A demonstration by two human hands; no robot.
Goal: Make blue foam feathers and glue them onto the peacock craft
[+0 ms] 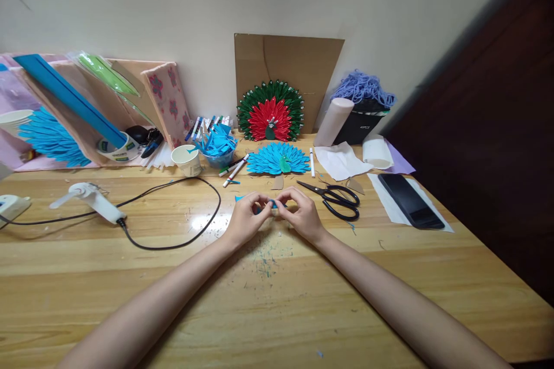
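Note:
My left hand [251, 214] and my right hand [300, 214] meet over the middle of the wooden table, fingertips pinched together. Between them is a small blue strip [274, 203], mostly covered by the fingers; I cannot tell whether it is ribbon or paper. Another bit of blue [239, 199] shows beside my left hand. Just beyond the hands lies a blue feathered peacock [277, 158] with a green body. Black-handled scissors [335, 196] rest to the right of my right hand, blades partly apart.
A glue gun [97, 202] with a looping black cord lies left. Behind are a paper cup [186, 160], a bowl of blue strips [219, 147], markers [236, 170] and a red-and-green peacock [270, 112] against cardboard [285, 60]. A phone [409, 200] lies right.

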